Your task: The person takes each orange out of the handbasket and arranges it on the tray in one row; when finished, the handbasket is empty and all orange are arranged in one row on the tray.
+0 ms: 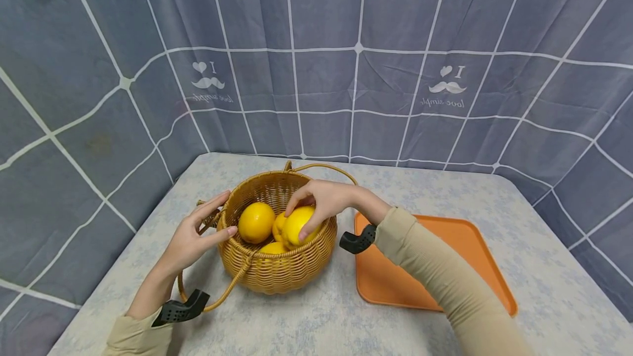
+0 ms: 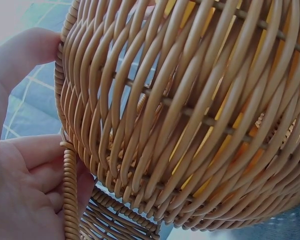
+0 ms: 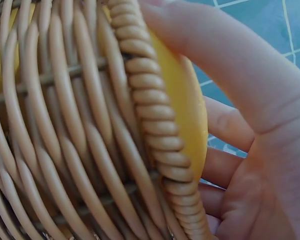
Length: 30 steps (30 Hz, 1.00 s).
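fingers and thumb of our right hand (image 1: 323,199) curl round a yellow fruit (image 1: 295,228), parted just as wide as its body, as we lean over a round wicker basket (image 1: 284,276) on the pale, mottled tabletop (image 1: 321,320). the gripped fruit sits inside the basket at its right front side; in the right wrist view we see it bulge above the braided rim.

our left hand (image 1: 194,238) is at the basket's left side, its fingers fairly straight and set well apart from the thumb, both touching the rim, with nothing else in its hold.

three more fruits share the basket: a rounder one (image 1: 256,222) near our left thumb, one (image 1: 278,228) partly hidden behind the gripped fruit, and one (image 1: 273,248) low by the front wall. a handle (image 1: 228,291) loops down beside our left wrist.

to our right, an orange tray (image 1: 390,279) lies under our beige sleeve (image 1: 440,268); behind the tabletop hangs a grey-blue curtain (image 1: 321,84) with white lines.
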Each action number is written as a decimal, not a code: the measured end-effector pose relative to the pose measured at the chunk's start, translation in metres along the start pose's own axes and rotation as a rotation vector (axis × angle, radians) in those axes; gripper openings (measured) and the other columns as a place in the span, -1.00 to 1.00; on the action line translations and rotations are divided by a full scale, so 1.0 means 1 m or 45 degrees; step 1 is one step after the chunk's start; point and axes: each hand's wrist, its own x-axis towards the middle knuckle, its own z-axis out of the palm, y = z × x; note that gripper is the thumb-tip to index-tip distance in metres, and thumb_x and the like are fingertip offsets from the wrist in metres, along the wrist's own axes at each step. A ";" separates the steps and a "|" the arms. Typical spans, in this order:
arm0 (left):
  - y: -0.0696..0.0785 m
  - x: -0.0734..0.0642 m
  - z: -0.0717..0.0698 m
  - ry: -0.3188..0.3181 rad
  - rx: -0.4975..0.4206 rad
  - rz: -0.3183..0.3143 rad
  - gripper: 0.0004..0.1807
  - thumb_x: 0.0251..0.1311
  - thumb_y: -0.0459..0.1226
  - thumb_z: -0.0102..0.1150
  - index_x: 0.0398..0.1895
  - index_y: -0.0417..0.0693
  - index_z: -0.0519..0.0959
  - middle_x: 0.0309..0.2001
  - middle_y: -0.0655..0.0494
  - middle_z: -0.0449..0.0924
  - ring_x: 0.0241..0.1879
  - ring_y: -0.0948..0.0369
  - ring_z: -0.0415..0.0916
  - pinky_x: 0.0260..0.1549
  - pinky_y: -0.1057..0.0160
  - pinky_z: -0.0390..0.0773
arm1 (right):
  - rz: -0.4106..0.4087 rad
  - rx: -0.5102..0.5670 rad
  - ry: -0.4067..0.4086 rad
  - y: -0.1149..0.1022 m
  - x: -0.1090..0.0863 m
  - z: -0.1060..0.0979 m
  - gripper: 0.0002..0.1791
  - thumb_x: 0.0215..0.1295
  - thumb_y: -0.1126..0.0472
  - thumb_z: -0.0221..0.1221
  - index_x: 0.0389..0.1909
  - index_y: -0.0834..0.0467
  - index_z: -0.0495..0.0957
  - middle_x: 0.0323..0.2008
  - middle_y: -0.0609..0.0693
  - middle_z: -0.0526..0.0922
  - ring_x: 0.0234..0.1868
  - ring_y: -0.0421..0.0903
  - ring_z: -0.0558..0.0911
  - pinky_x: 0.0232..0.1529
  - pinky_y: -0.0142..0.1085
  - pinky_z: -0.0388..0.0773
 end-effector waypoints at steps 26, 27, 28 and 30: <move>-0.001 -0.001 0.000 0.010 -0.004 -0.005 -0.26 0.15 -0.30 0.27 0.41 0.15 0.22 0.40 0.06 0.11 0.35 -0.04 0.02 0.13 -0.25 0.17 | -0.192 0.423 0.299 0.001 -0.015 0.001 -0.48 -0.03 0.41 0.39 0.03 0.34 0.52 -0.01 0.11 0.59 -0.06 0.00 0.59 -0.03 -0.13 0.52; -0.001 -0.001 0.000 0.011 -0.004 -0.005 -0.26 0.15 -0.30 0.27 0.41 0.13 0.22 0.40 0.05 0.11 0.35 -0.05 0.03 0.13 -0.25 0.17 | -0.203 0.423 0.313 0.000 -0.017 -0.001 -0.48 -0.03 0.41 0.39 0.03 0.35 0.53 -0.01 0.11 0.59 -0.06 0.00 0.59 -0.02 -0.12 0.52; -0.002 -0.001 0.001 0.012 -0.005 -0.005 -0.26 0.15 -0.30 0.27 0.41 0.11 0.22 0.40 0.05 0.11 0.35 -0.05 0.02 0.13 -0.25 0.17 | -0.211 0.411 0.330 -0.001 -0.018 -0.002 -0.48 -0.04 0.40 0.39 0.03 0.34 0.53 -0.01 0.11 0.60 -0.04 0.00 0.58 -0.01 -0.13 0.51; -0.002 -0.001 0.001 0.015 -0.002 -0.012 -0.26 0.15 -0.30 0.27 0.41 0.08 0.22 0.40 0.05 0.12 0.35 -0.05 0.04 0.13 -0.25 0.17 | -0.228 0.378 0.365 -0.003 -0.022 -0.004 -0.47 -0.05 0.39 0.40 0.03 0.33 0.54 0.00 0.09 0.60 0.01 -0.02 0.56 0.05 -0.15 0.48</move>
